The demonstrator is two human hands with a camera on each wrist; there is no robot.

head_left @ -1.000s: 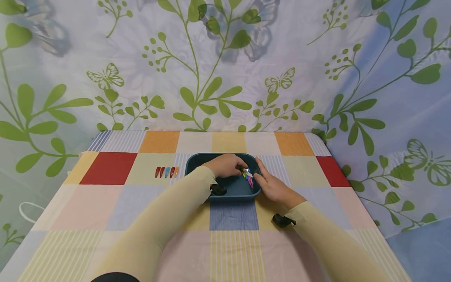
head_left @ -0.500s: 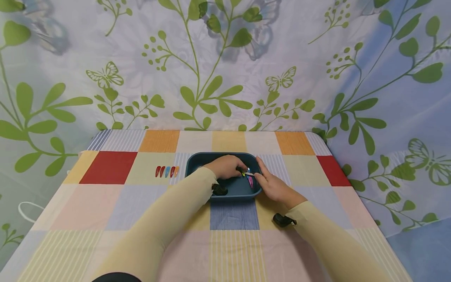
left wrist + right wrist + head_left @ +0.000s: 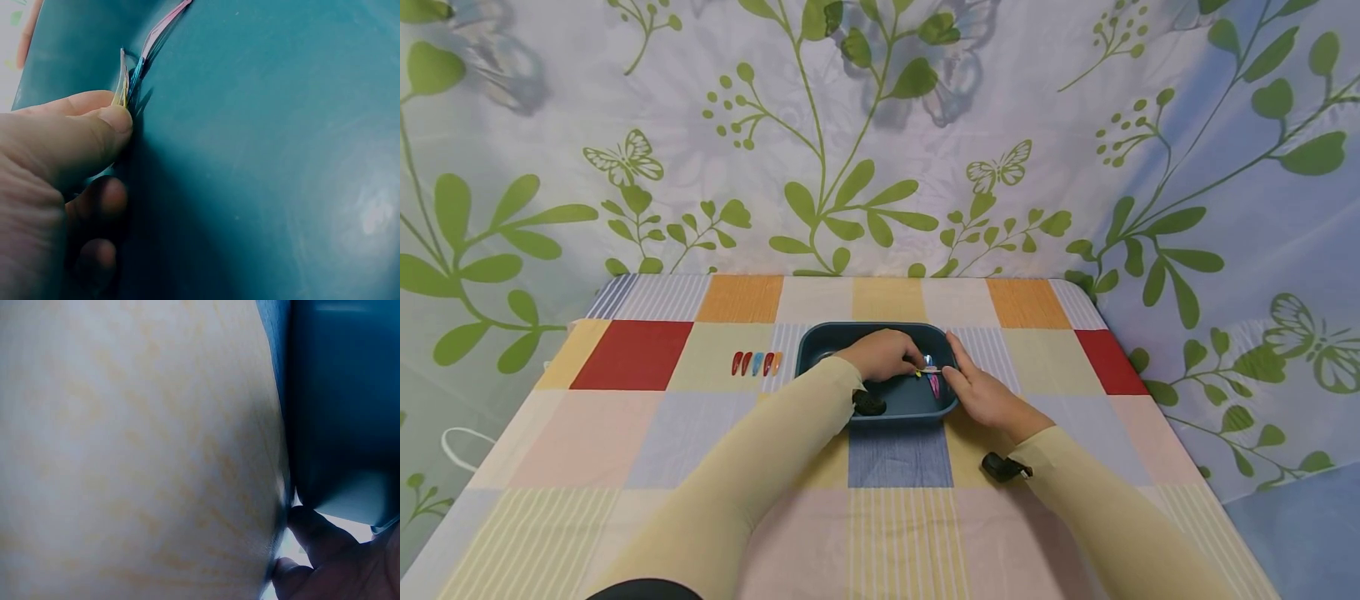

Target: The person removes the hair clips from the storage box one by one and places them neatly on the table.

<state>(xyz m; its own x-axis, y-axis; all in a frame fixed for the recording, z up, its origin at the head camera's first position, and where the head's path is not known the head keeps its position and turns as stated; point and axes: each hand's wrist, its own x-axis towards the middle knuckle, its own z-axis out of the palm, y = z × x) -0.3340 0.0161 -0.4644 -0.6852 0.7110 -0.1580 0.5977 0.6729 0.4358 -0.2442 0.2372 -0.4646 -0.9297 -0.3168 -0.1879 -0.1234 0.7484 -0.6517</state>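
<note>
In the head view, my left hand (image 3: pixel 883 356) reaches into the dark blue tray (image 3: pixel 831 336). Its thumb and forefinger pinch a thin snap hair clip (image 3: pixel 123 75), yellowish near the fingertips in the left wrist view. Directly beyond it lie a pink hair clip (image 3: pixel 934 385) and a blue one (image 3: pixel 135 74), close to the tray's right wall. My right hand (image 3: pixel 988 402) holds that right wall, thumb over the rim and forefinger along the outside. Only part of this hand shows in the right wrist view, beside the tray's outer wall.
Left of the tray, several snap hair clips (image 3: pixel 756 363) in red, blue and orange lie in a row on the patchwork tablecloth (image 3: pixel 898 533). A leaf-patterned curtain (image 3: pixel 700 167) hangs behind the table. A white cord (image 3: pixel 456 446) loops at the left edge.
The pinched hair clip has turned from slanting to nearly level in the head view. Both hands have stayed in almost the same place at the tray.
</note>
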